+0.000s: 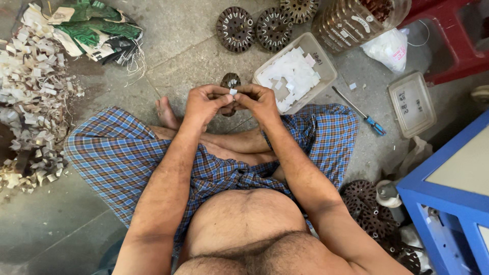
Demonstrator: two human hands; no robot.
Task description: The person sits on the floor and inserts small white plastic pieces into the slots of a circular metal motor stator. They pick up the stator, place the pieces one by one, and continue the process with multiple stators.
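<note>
A person sits cross-legged on the concrete floor [76, 229] with both hands raised together above the knees. The left hand [204, 103] and the right hand [260, 102] meet at the fingertips, and the fingers of both pinch 1 small white paper slip [233, 92] between them. Just behind the hands a round slotted metal disc [230, 81] shows partly, and I cannot tell which hand carries it. Beyond the hands, a shallow beige tray [326, 63] lies on the floor, filled with loose white paper slips [290, 76]. To its right a blue-handled screwdriver [362, 114] lies on the floor, and further right sits a closed rectangular box [411, 104]. A clear plastic jar [351, 20] lies tilted near the top edge, holding something brown that I cannot make out. 3 more slotted discs [257, 26] lie flat beside the jar. On the left, a large heap of pale paper scraps [30, 102] covers the floor. A stack of dark discs [369, 211] rests near the right elbow, beside a blue cabinet [448, 198].
</note>
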